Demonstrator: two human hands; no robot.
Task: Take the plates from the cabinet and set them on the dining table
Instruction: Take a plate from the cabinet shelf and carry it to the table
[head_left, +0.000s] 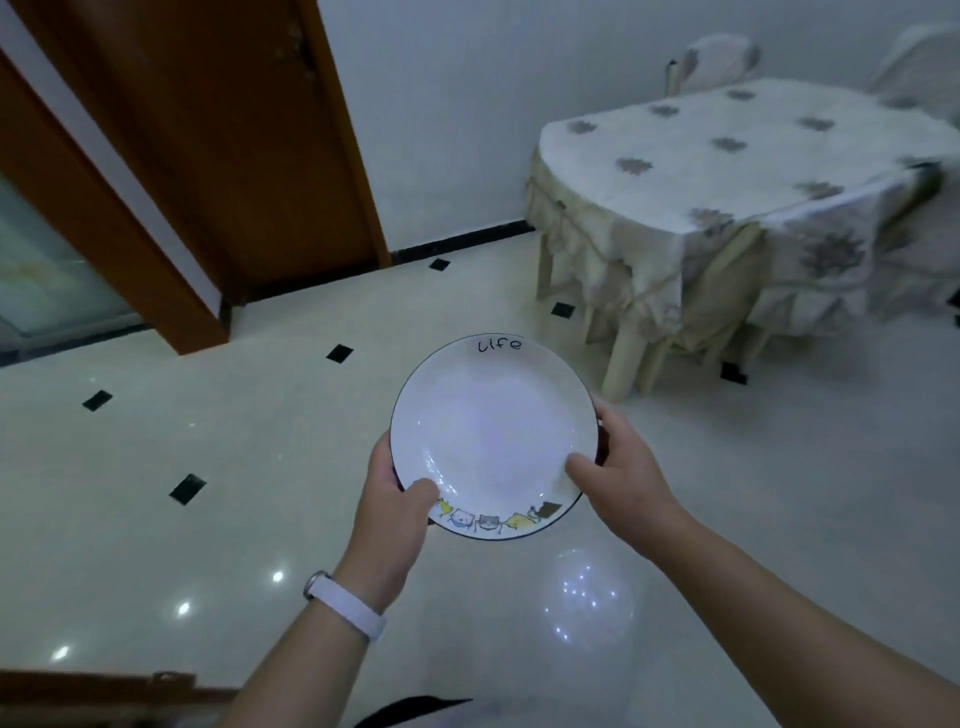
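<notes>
Head view: left hand (389, 499) and right hand (623, 467) are gripping opposite rims of a white plate (493, 431), thumbs on top, above the floor, well apart from the cloth-covered surface (753, 156). Plate is reading "Life".

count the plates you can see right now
1: a white round ceramic plate with a dark rim, held over the floor by the left hand and right hand. More may be stacked beneath, hidden.

A white plate (493, 436) with a dark rim, "life" lettering and cartoon figures is held level above the floor. The cloth-covered dining table (753, 156) stands at two o'clock, well apart.
</notes>
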